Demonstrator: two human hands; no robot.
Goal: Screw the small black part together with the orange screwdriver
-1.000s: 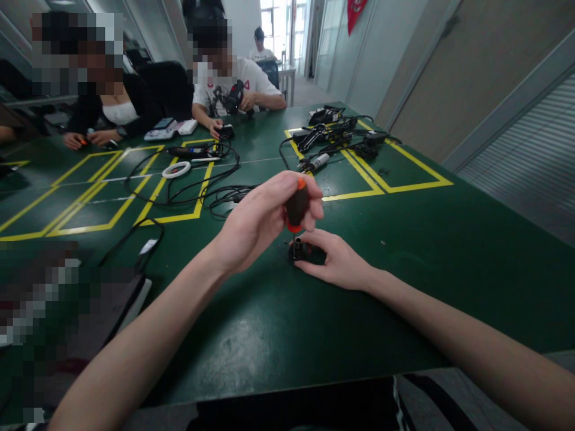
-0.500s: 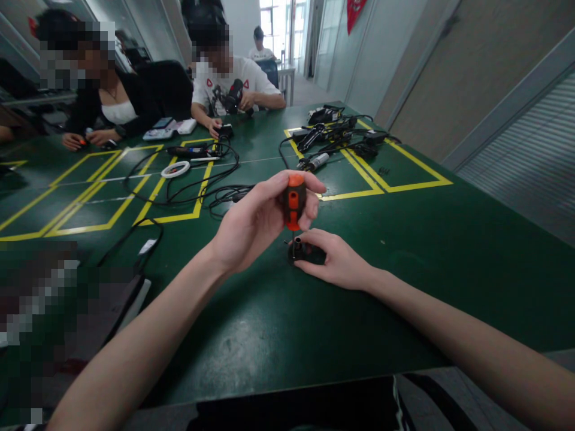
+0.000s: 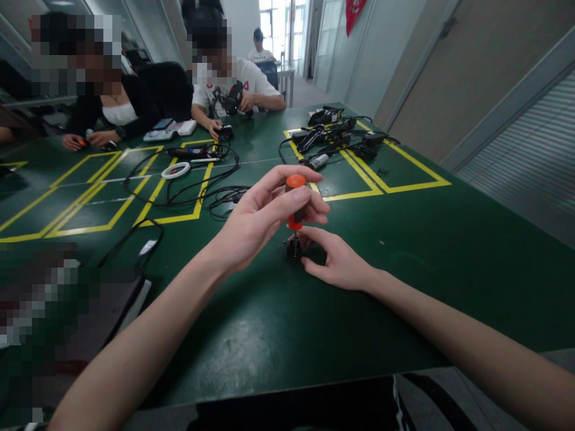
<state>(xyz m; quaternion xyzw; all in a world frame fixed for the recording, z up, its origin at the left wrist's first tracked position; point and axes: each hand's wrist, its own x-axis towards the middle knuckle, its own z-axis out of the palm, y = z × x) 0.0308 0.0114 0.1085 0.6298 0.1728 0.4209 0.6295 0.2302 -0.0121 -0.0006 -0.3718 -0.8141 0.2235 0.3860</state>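
Green table (image 3: 404,251): cables (image 3: 367,151), small black part (image 3: 291,251)

The head camera looks forward and down across the table (image 3: 359,335).

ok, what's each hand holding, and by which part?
Left hand: the screwdriver, by its handle. Right hand: close around the right of the small black part; can't tell if it's gripped.

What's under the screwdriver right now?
Beneath the screwdriver in the left hand sits a small black part on the green table. The screwdriver covers some of it, and the part hides the table directly below.
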